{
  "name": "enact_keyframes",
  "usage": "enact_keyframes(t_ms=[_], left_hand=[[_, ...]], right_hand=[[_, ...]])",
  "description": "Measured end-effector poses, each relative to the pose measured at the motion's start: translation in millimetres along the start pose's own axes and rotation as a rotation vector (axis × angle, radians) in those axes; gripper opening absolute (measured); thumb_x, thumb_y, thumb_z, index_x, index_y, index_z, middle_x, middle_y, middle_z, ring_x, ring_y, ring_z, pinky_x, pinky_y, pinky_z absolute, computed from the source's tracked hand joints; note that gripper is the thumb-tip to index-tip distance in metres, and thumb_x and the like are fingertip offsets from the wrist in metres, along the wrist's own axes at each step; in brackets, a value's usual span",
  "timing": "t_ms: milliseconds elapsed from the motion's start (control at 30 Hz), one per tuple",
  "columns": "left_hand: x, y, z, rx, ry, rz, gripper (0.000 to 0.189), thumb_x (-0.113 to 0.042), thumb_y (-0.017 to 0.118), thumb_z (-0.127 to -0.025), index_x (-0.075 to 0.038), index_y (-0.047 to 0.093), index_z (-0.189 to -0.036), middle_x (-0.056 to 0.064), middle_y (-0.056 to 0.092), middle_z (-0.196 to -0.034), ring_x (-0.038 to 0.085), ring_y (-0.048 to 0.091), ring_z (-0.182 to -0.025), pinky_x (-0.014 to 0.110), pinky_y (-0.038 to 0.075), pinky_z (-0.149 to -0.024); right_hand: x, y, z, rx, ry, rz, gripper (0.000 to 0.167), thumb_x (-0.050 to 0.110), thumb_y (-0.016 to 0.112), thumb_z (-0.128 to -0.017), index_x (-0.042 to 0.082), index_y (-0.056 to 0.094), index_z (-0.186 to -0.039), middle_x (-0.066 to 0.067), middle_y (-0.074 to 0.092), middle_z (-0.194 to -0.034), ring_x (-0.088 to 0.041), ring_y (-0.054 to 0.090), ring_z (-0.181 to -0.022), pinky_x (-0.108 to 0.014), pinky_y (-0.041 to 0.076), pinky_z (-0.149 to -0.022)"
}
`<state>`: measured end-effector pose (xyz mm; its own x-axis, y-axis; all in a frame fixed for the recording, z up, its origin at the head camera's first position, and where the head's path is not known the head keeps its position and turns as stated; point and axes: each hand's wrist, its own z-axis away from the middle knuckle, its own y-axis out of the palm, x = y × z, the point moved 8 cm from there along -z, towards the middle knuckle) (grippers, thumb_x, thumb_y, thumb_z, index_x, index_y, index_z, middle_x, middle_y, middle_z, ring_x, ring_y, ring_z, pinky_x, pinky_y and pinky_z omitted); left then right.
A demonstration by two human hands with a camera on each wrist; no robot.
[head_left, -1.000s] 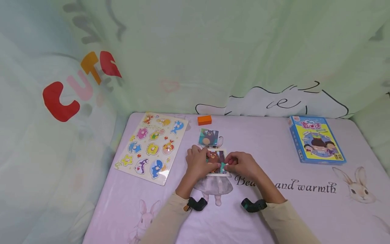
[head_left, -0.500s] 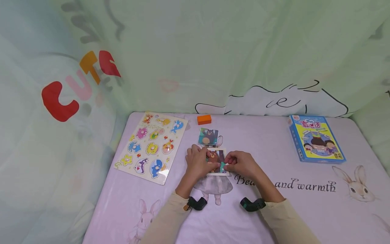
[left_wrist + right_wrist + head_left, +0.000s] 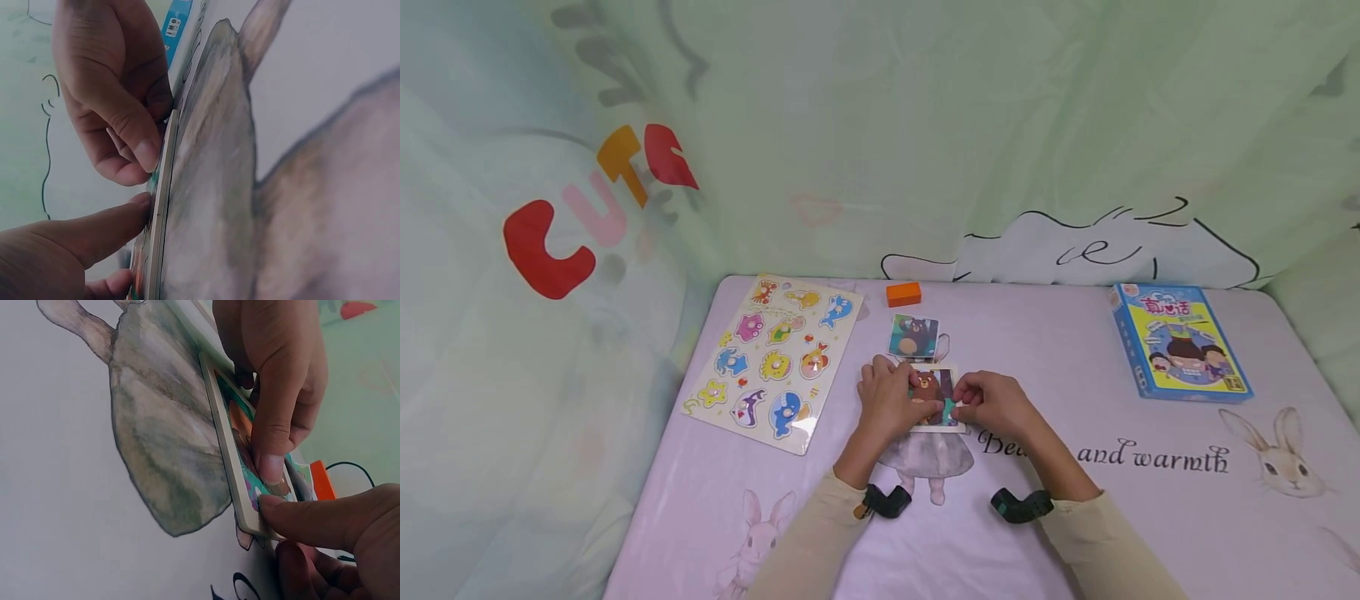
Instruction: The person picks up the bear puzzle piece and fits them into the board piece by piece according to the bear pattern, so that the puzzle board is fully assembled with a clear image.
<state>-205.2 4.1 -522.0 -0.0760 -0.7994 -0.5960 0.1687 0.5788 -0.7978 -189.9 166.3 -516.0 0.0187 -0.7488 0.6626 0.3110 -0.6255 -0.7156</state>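
A small square bear puzzle [image 3: 928, 387] in a pale frame lies on the table before me, a brown bear on its face. My left hand [image 3: 887, 396] holds it at the left side, thumb lying across the picture. From the right, my right hand [image 3: 996, 404] grips the edge; in the right wrist view its thumb [image 3: 312, 519] presses the picture near a corner, fingers curled beside the frame. Both thumb tips sit close together on the picture. The hands cover the puzzle's left and right sides. Just beyond it lies a square bear picture card [image 3: 913, 337].
On the left lies a sea-animal peg puzzle board [image 3: 797, 367]. An orange block [image 3: 903, 294] stands at the back, and a blue and yellow box [image 3: 1183, 343] at the right. A printed cloth [image 3: 1075, 533] covers the table; curtains hang behind and at the sides.
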Motion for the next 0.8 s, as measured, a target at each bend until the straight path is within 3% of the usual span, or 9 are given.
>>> enact_keyframes(t_ms=[200, 433, 800], left_hand=[[1.8, 0.9, -1.1, 0.039, 0.000, 0.015, 0.047, -0.046, 0.091, -0.072, -0.017, 0.060, -0.093, 0.006, 0.040, -0.101, 0.024, 0.036, -0.101, 0.037, 0.029, -0.078], [2.6, 2.2, -0.9, 0.110, 0.014, -0.025, 0.057, -0.050, 0.093, -0.064, -0.021, 0.058, -0.098, 0.005, 0.039, -0.103, 0.024, 0.036, -0.103, 0.036, 0.030, -0.079], [4.1, 3.1, -0.6, 0.108, 0.010, -0.037, 0.057, -0.049, 0.094, -0.063, -0.021, 0.057, -0.097, 0.005, 0.039, -0.104, 0.025, 0.036, -0.103, 0.036, 0.030, -0.079]], right_hand=[[2.3, 0.0, 1.5, 0.008, -0.052, 0.017, 0.018, 0.015, 0.085, -0.080, 0.013, 0.073, -0.094, -0.002, 0.057, -0.082, -0.016, 0.050, -0.073, -0.031, 0.040, -0.066], [1.4, -0.4, 2.0, 0.000, -0.052, 0.021, 0.019, 0.017, 0.085, -0.080, 0.013, 0.077, -0.096, -0.002, 0.058, -0.084, -0.016, 0.050, -0.075, -0.031, 0.040, -0.066], [4.9, -0.9, 1.7, 0.007, -0.060, 0.041, 0.020, 0.017, 0.087, -0.079, 0.012, 0.078, -0.096, -0.002, 0.058, -0.082, -0.015, 0.049, -0.074, -0.029, 0.040, -0.065]])
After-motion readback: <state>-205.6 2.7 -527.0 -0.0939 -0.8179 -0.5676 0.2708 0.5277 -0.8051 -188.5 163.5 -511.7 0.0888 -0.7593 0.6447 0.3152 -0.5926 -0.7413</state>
